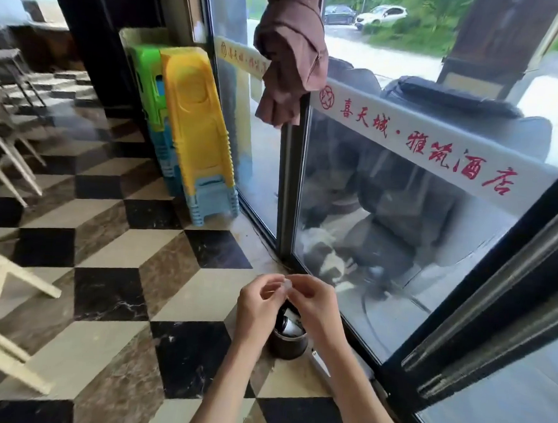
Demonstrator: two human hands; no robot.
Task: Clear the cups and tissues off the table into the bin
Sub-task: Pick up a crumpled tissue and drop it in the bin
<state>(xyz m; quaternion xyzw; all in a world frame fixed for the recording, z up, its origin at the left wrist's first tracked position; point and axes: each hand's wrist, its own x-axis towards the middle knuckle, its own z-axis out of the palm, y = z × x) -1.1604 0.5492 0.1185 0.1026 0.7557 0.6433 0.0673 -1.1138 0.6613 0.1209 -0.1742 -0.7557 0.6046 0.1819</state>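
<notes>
A small dark round bin (288,342) stands on the floor by the glass wall, with white rubbish (289,325) showing inside. Directly above it, my left hand (259,303) and my right hand (314,303) meet with their fingertips pinched together on a small clear plastic cup (287,285). The cup is mostly hidden by my fingers. No table is in view.
A glass wall with a black frame (289,185) runs along the right. A stack of yellow, green and blue plastic stools (194,134) leans by the glass. White chair legs (1,295) stand at the left on the checkered tile floor. A brown curtain (290,58) hangs above.
</notes>
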